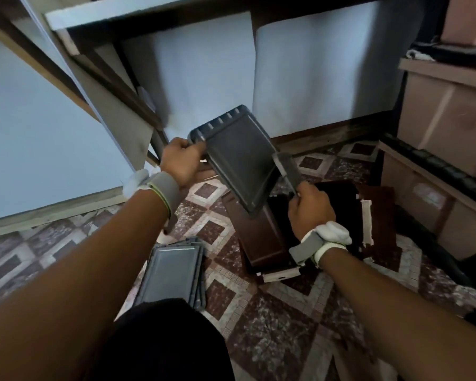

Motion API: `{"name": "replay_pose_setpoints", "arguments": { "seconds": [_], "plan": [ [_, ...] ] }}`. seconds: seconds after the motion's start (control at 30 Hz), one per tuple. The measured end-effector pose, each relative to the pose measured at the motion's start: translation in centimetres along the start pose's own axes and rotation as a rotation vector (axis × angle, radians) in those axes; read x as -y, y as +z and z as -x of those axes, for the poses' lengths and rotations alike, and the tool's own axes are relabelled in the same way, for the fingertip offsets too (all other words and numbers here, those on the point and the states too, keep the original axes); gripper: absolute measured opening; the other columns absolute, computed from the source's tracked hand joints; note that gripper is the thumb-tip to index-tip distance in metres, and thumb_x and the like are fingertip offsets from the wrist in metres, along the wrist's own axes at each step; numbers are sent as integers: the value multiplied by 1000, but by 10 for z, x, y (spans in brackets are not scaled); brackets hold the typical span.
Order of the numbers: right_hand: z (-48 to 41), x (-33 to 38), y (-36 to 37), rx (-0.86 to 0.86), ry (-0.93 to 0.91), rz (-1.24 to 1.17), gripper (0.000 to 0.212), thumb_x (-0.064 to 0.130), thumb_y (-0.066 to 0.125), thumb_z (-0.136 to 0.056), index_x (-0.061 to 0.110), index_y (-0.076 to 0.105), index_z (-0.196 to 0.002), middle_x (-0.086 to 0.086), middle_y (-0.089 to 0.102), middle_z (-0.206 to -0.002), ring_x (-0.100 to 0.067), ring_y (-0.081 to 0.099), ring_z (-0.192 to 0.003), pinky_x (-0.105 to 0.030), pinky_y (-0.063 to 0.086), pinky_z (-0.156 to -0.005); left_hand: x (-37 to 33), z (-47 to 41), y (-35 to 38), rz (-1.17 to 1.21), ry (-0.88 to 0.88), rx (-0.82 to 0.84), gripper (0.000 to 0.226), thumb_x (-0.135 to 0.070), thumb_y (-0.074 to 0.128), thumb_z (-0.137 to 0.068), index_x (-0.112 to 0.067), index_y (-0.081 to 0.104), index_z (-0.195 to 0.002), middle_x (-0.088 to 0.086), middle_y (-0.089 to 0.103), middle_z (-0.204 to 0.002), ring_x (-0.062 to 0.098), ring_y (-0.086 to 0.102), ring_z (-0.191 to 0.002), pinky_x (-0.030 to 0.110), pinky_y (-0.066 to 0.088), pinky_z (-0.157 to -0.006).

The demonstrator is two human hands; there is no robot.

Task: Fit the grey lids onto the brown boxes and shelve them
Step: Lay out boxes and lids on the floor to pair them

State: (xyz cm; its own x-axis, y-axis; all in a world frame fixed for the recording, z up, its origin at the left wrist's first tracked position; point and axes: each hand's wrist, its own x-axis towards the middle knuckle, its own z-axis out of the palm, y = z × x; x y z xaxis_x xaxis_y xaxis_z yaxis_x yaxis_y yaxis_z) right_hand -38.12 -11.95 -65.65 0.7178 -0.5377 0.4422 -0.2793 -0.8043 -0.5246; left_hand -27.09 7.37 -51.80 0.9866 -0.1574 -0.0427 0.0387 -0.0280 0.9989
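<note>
My left hand (180,162) grips the upper left edge of a grey lid (238,160), which is tilted in the air above the floor. A second grey piece (287,171), seen edge-on, stands just right of that lid with my right hand (311,207) gripping its lower end. Below them a brown box (261,237) lies on the tiled floor, partly hidden by the lid and my right hand. A stack of several grey lids (173,273) rests on the floor near my knee.
Flat brown panels (379,213) with pale edges lie on the floor right of the box. Cardboard boxes (445,114) stack on dark shelving at the right. A shelf unit (116,86) with white board rises at the left and behind. Patterned tile floor (280,320) spreads in front.
</note>
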Motion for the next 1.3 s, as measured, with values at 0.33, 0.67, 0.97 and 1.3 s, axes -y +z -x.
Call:
{"name": "replay_pose_setpoints", "arguments": {
  "seconds": [0.33, 0.67, 0.97, 1.3],
  "plan": [
    [17, 115, 24, -115, -402, -110, 7, 10, 57, -81, 12, 56, -88, -9, 61, -89, -32, 52, -80, -37, 43, -64, 80, 42, -175, 423, -142, -213, 27, 0, 48, -93, 0, 56, -119, 19, 61, -111, 30, 71, -84, 38, 62, -73],
    [69, 168, 115, 94, -694, -44, 19, 6, 62, -80, 13, 65, -97, -3, 68, -94, -31, 53, -78, -40, 48, -65, 204, 63, -250, 507, -394, -434, 44, 9, 40, -92, 8, 39, -136, 33, 57, -127, 38, 73, -78, 44, 61, -59],
    [137, 173, 211, 322, -819, -58, 29, -1, 69, -69, 15, 66, -93, -1, 66, -89, -28, 53, -74, -37, 45, -61, 300, 70, -272, 578, -588, -571, 35, 9, 36, -96, 5, 42, -130, 33, 57, -123, 38, 70, -80, 39, 59, -53],
    [198, 161, 284, 733, -750, 87, 25, 10, 66, -75, 20, 66, -97, -4, 64, -108, -31, 59, -95, -43, 48, -75, 370, 61, -285, 74, -762, -536, 21, -12, 43, -101, -19, 50, -82, 18, 56, -114, 12, 57, -73, 33, 59, -77]
  ]
}}
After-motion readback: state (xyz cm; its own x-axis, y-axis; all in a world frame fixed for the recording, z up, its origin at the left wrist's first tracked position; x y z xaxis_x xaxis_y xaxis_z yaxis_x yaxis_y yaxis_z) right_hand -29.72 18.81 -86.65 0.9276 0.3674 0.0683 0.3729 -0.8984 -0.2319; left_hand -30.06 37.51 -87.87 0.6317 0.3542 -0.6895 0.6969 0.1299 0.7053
